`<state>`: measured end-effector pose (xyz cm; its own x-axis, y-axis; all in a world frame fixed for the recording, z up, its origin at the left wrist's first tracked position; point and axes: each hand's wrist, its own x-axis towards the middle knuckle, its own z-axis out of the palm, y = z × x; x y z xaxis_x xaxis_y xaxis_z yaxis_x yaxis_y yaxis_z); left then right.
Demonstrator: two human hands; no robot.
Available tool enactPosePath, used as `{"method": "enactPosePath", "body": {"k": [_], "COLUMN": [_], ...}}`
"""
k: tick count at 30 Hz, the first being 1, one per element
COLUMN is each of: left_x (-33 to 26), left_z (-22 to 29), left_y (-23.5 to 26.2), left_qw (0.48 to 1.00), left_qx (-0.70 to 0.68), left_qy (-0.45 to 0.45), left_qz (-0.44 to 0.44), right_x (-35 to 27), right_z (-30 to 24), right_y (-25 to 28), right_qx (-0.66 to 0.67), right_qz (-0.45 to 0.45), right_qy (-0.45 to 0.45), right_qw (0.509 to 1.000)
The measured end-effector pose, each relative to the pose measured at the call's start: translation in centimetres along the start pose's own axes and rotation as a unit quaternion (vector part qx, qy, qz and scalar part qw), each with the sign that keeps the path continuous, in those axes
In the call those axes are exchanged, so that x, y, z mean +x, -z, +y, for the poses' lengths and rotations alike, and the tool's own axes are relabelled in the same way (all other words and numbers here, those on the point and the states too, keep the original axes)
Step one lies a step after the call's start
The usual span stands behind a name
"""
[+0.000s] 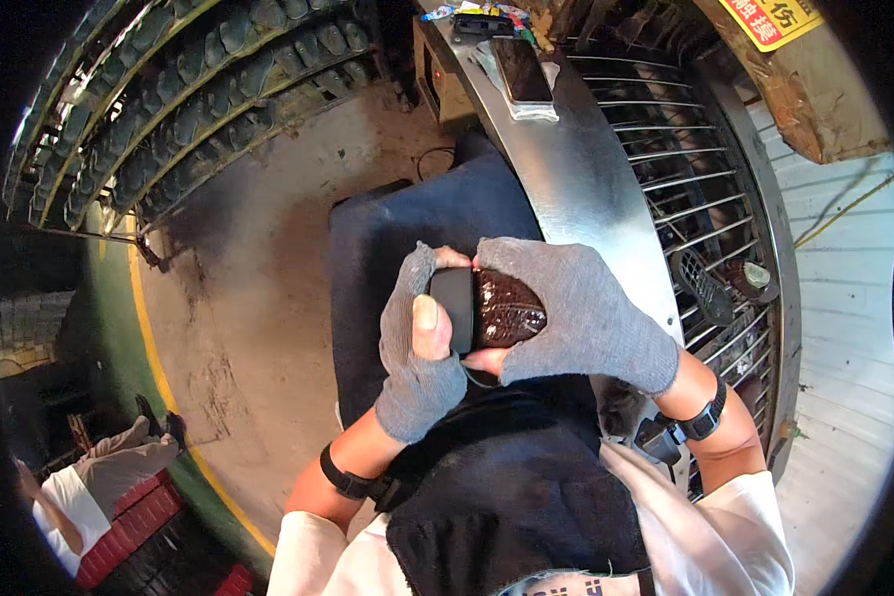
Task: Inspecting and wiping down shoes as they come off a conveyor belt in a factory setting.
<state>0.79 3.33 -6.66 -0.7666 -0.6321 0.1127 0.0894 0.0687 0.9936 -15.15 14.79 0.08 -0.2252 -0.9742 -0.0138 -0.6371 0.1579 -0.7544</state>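
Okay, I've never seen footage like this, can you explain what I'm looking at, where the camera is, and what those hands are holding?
The camera sits on a person's head and looks down, so the round, bent edges come from its wide lens. The two forearms rising from the bottom are that person's own. Both hands wear grey fingerless gloves. The left hand grips a flat black piece, thumb on top, and the right hand covers a dark brown glossy textured object pressed against it. A dark cloth lies across the lap. Above runs a curved metal ledge with a phone on it, beside a wire grille. Tyres are stacked at upper left.
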Motion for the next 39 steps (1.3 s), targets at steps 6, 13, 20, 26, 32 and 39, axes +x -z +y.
{"method": "enactPosePath", "body": {"k": [6, 13, 20, 26, 32, 39], "left_x": [-1.5, -0.4, -0.4, -3.2, -3.9, -1.0], "left_z": [1.3, 3.1, 4.1, 3.3, 4.1, 3.5], "left_y": [2.0, 3.0, -0.6, -0.9, 0.6, 1.1], "left_qw": [0.997, 0.976, 0.973, 0.953, 0.991, 0.977], "left_qx": [0.022, -0.046, -0.166, -0.252, -0.1, -0.19], "left_qy": [0.036, 0.138, 0.15, 0.162, 0.03, 0.059], "left_qz": [-0.071, -0.159, -0.055, -0.043, -0.082, -0.081], "right_x": [-1.2, -4.9, -5.3, -5.8, -5.3, -3.2], "right_z": [-1.2, -0.6, -0.9, -1.3, -1.1, 2.7], "right_y": [-0.7, -1.7, -2.5, -2.1, -2.2, -5.9], "right_qx": [-0.04, 0.073, 0.074, 0.082, 0.121, 0.415], "right_qz": [0.008, 0.052, 0.092, 0.051, 0.01, 0.067], "right_qy": [0.037, 0.026, 0.062, 0.095, 0.138, -0.022], "right_qw": [0.998, 0.996, 0.991, 0.991, 0.983, 0.907]}}
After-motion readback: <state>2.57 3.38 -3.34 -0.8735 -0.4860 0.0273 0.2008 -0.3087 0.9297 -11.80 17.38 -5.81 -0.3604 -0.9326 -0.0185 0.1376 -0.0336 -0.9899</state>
